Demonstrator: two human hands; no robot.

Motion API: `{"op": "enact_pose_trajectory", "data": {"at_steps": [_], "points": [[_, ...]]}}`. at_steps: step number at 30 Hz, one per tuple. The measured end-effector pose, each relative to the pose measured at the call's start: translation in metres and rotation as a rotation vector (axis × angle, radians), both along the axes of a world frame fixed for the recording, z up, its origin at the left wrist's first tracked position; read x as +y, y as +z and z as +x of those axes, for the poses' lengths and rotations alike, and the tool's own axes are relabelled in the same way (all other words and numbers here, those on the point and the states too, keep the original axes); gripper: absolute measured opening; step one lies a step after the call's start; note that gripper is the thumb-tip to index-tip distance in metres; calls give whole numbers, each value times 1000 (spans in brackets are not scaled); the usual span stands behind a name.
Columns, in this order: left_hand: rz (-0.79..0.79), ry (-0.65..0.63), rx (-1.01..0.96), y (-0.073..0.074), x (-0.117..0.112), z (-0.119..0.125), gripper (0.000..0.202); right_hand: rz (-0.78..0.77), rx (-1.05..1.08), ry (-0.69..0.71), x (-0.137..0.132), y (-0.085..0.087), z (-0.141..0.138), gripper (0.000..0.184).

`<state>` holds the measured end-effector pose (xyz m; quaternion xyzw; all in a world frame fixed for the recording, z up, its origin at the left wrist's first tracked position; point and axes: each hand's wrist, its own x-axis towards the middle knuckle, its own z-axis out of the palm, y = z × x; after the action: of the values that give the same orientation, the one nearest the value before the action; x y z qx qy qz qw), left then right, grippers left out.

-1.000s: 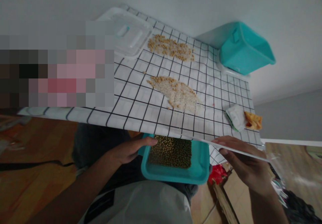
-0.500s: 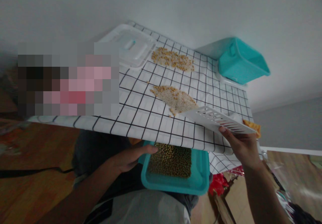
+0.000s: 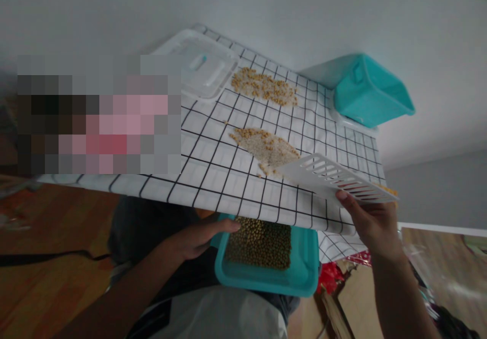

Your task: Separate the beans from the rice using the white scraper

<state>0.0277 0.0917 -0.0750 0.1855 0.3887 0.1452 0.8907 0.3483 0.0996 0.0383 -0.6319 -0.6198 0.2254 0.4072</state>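
My left hand [image 3: 200, 237] gripping a turquoise rectangular plastic tub [image 3: 266, 284] of brownish beans [image 3: 262, 250], below the table edge [image 3: 182, 194], my right hand [image 3: 375, 225] pinching a slotted white sheet [image 3: 310, 176], end at a pale grain heap [image 3: 270, 148].

Plain grey wall [image 3: 243, 4], dim light, cloth-covered table [image 3: 207, 175] with black grid lines, wood-look floor [image 3: 78, 217]

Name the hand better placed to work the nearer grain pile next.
Probably the right hand: it holds the slotted white plate, its end at the nearer grain pile; the left hand grips the lower teal tub.
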Motion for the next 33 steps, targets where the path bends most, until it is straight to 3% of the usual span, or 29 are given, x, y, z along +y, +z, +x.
{"op": "enact_pose_trajectory", "data": {"at_steps": [15,21,27,33], "points": [[1,-11,28,4,3,1,23,-61,-10,79,-22,12,-6,19],[4,-5,54,5,1,1,25,55,33,4,-2,6,-23,20],[-2,31,13,4,-1,1,27,33,-27,70,15,7,-38,18],[6,25,-20,3,1,1,23,-56,-15,111,11,11,-42,22]]}}
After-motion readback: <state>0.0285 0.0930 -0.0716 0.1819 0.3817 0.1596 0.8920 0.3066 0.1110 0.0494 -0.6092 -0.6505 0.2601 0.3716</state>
